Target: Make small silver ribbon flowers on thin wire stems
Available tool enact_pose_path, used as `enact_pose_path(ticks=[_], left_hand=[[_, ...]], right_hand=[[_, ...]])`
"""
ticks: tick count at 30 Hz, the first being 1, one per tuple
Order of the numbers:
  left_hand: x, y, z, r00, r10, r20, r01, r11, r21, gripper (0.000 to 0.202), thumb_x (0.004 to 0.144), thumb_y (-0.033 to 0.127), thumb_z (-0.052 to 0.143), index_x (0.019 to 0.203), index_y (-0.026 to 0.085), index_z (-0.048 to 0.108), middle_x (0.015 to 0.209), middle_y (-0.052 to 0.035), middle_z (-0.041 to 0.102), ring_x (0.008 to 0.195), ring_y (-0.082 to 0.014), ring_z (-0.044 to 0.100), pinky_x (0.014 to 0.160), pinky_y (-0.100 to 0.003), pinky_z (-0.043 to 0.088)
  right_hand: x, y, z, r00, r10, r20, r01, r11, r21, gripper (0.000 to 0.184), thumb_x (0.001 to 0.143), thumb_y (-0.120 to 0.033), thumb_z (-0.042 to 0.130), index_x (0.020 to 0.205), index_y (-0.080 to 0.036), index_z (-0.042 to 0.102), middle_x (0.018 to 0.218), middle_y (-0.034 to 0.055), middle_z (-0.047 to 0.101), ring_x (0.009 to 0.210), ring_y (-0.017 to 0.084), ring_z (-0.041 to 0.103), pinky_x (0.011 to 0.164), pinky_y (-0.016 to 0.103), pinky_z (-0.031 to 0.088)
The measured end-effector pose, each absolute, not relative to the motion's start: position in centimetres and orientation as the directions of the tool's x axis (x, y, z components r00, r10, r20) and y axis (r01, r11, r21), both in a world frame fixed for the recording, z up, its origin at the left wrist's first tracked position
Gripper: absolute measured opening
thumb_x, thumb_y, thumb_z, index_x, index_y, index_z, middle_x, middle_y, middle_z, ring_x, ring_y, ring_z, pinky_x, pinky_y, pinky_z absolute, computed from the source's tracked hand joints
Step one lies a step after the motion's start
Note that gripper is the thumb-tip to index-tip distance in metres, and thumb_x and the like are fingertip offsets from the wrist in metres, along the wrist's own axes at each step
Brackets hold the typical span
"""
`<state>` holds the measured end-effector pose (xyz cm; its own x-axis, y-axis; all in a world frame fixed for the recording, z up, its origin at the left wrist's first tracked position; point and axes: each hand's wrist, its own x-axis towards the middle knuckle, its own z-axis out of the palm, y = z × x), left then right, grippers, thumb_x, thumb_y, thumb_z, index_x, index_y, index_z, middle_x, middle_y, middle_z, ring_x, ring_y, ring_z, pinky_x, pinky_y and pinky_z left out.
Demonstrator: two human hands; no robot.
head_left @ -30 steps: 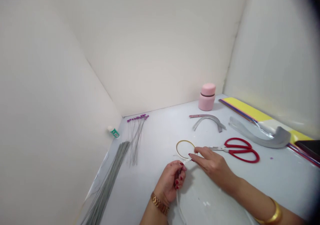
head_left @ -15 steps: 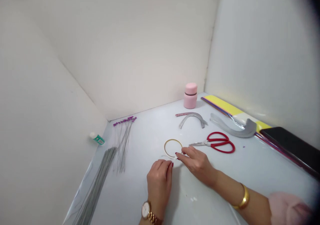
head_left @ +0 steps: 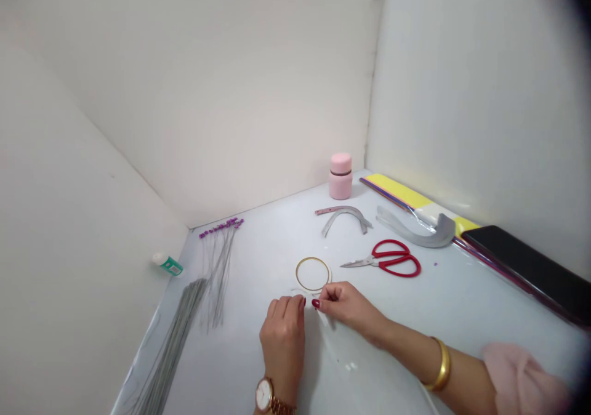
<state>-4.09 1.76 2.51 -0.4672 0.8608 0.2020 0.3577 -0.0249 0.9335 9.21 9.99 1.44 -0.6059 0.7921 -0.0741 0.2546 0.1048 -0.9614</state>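
Note:
My left hand [head_left: 282, 341] and my right hand [head_left: 347, 308] meet fingertip to fingertip on the pale table [head_left: 462, 304], just in front of a thin gold ring [head_left: 313, 273]. Both are closed in a pinch on a thin white strip [head_left: 323, 316] that runs back toward me between the wrists. The left wrist carries a gold watch, the right a gold bangle. Neither hand touches the ring.
Red-handled scissors [head_left: 385, 258] lie right of the ring. Behind them are curved grey strips [head_left: 344, 215], a larger grey strip [head_left: 418, 227], a pink jar [head_left: 340, 176], coloured sheets [head_left: 401, 193] and a black phone [head_left: 526, 267]. Left: purple-tipped wires [head_left: 219, 255], a wire bundle [head_left: 173, 341], a small glue bottle [head_left: 167, 263].
The view has swung right and the phone has come into sight. My right hand has drawn back from the ring's edge toward my left hand, and the two now pinch together.

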Motion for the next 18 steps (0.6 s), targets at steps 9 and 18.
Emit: enact_pose_path(ticks=[9, 18], left_hand=[[-2.9, 2.1, 1.7, -0.420, 0.907, 0.032, 0.382, 0.144, 0.913, 0.013, 0.079, 0.025, 0.053, 0.075, 0.022, 0.065, 0.070, -0.0032, 0.067, 0.060, -0.0179, 0.056, 0.059, -0.024, 0.037], [-2.5, 1.9, 1.9, -0.411, 0.911, -0.040, 0.349, 0.197, 0.916, 0.012, 0.077, 0.026, 0.054, 0.078, 0.020, 0.065, 0.072, -0.0043, 0.067, 0.062, -0.0177, 0.056, 0.061, -0.025, 0.038]], right_hand=[[9.5, 10.1, 1.9, -0.574, 0.810, -0.123, 0.116, -0.069, -0.991, 0.021, 0.072, -0.038, 0.058, 0.066, -0.018, 0.054, 0.061, -0.0010, 0.056, 0.055, 0.012, 0.049, 0.051, 0.023, 0.039], [9.1, 10.1, 2.1, -0.472, 0.866, -0.167, 0.012, -0.182, -0.983, 0.012, 0.071, -0.030, 0.056, 0.068, -0.019, 0.053, 0.054, -0.0018, 0.057, 0.048, 0.012, 0.048, 0.050, 0.023, 0.036]])
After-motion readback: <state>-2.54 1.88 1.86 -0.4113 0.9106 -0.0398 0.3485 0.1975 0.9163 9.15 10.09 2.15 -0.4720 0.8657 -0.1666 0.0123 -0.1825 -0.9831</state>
